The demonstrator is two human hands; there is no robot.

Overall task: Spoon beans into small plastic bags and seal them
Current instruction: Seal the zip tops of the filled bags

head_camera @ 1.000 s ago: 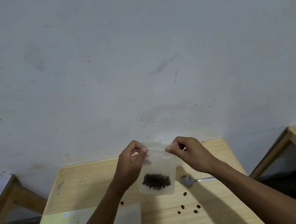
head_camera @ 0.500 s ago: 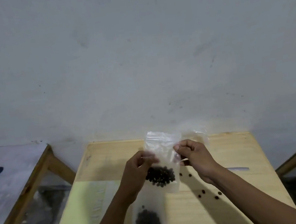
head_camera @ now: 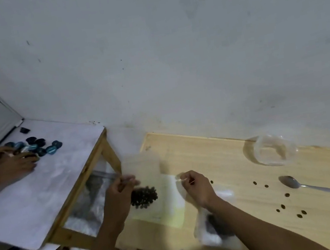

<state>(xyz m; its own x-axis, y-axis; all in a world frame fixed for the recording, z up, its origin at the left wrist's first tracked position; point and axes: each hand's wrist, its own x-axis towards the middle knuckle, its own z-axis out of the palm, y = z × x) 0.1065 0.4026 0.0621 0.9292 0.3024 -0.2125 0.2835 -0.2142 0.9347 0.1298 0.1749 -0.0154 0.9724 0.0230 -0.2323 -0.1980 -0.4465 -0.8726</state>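
A scuffed white wall [head_camera: 169,48] is filling the background, and I am looking down at a light wooden table [head_camera: 219,159]. Item: small plastic bag [head_camera: 144,180], blurred, hanging over the table's left edge with dark beans [head_camera: 144,197] bunched inside; my left hand [head_camera: 121,196] is pinching its left side. Item: right hand [head_camera: 197,186], fingers curled, nipping a scrap of clear plastic; whether that belongs to the same bag I cannot tell. Item: second filled bag [head_camera: 211,232] lying under my right forearm. Item: clear bowl [head_camera: 274,151] standing far right. Item: spoon [head_camera: 308,187] lying near loose beans [head_camera: 287,194]. Item: another person's hands [head_camera: 12,164] resting among blue discs [head_camera: 40,145] on a neighbouring white-topped table [head_camera: 29,189].
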